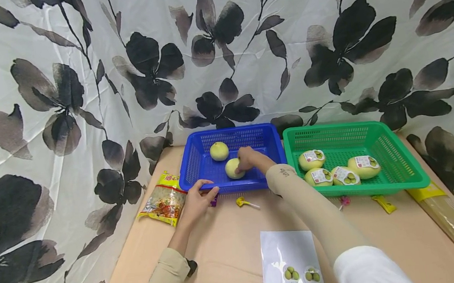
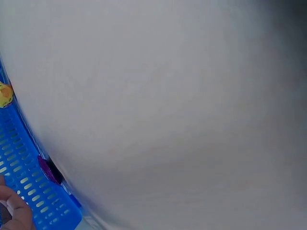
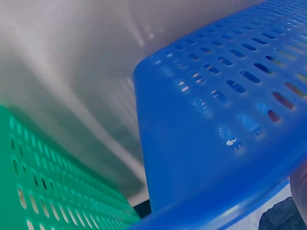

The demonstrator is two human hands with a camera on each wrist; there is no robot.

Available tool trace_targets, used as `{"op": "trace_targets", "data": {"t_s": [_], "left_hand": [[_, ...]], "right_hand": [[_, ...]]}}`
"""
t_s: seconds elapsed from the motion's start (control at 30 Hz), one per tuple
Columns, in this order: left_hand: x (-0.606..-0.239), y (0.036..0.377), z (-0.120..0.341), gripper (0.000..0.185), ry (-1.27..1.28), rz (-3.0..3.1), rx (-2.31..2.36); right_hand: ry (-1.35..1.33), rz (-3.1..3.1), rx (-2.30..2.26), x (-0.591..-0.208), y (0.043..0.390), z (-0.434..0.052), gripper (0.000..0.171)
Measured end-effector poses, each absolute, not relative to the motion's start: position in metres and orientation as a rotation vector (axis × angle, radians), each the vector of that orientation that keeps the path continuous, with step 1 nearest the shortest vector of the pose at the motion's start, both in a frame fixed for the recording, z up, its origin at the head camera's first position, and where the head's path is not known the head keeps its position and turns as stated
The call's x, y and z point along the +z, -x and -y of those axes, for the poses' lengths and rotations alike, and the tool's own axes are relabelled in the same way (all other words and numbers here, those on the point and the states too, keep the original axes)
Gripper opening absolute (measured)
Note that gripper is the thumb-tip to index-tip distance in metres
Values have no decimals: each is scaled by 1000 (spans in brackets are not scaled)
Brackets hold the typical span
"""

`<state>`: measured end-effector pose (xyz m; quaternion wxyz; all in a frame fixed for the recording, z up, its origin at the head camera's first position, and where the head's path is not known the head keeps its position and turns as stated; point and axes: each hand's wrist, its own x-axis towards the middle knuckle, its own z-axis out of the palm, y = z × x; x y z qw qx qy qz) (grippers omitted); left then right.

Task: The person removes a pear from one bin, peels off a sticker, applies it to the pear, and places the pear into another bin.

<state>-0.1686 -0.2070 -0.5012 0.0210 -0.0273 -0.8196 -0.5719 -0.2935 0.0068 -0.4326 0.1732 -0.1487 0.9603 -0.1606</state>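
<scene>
A blue basket (image 1: 198,160) stands at the back of the table with two pale yellow-green fruits inside. My right hand (image 1: 247,158) reaches into it and grips the nearer fruit (image 1: 232,169); the other fruit (image 1: 219,151) lies behind it. My left hand (image 1: 198,199) holds the basket's front rim with thumb and fingers. The left wrist view shows the blue basket wall (image 2: 29,182) and a fingertip at its bottom edge. The right wrist view shows the blue basket's corner (image 3: 201,143) and the green basket's side (image 3: 43,191).
A green basket (image 1: 395,160) to the right holds several labelled fruits. A snack packet (image 1: 163,203) lies left of the blue basket. A yellow lollipop (image 1: 243,202), a sticker sheet (image 1: 289,264), a yellow sachet (image 1: 384,203) and a noodle pack (image 1: 451,219) lie on the table.
</scene>
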Motion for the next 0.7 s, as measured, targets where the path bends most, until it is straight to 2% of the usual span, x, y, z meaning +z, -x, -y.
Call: {"op": "trace_targets", "data": {"t_s": [0.27, 0.53, 0.7], "left_hand": [[-500, 169, 206, 29, 90, 2543, -1786], [-501, 173, 210, 34, 84, 2559, -1773], [-502, 172, 211, 35, 95, 2560, -1798]], "right_hand": [[500, -2693, -641, -420, 284, -17, 41], [652, -2733, -857, -409, 264, -28, 62], [695, -2725, -1015, -405, 237, -40, 66]]}}
